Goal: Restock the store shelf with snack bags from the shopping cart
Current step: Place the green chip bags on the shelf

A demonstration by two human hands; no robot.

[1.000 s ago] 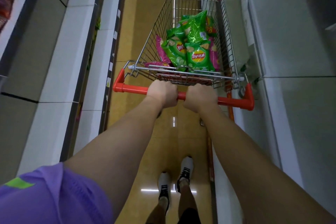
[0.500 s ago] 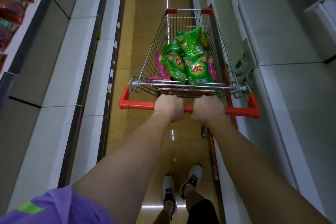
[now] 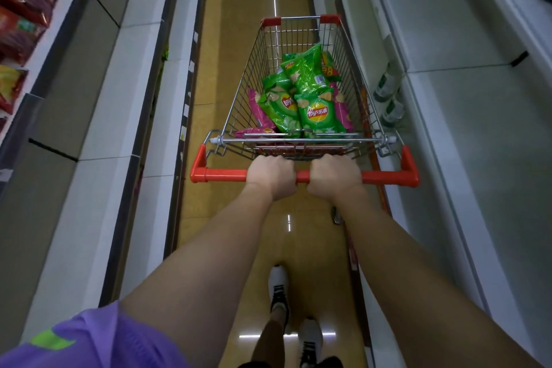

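The red handle (image 3: 304,177) of the shopping cart (image 3: 352,81) is gripped by the left hand (image 3: 273,176) and the right hand (image 3: 336,175), set side by side near its middle. Green snack bags (image 3: 304,98) and pink ones (image 3: 257,109) are piled in the cart's basket toward the handle end. Red bags (image 3: 21,3) are seen on the store shelf (image 3: 89,98) at the left edge.

Silver wire cart (image 3: 352,75) with red handle (image 3: 227,175), green chip bags (image 3: 316,115) with red-and-yellow logos, pink bags (image 3: 256,109), yellow-tan floor (image 3: 227,39), purple sleeve (image 3: 98,337) with lime stripe, white shoes (image 3: 278,281) with black stripes
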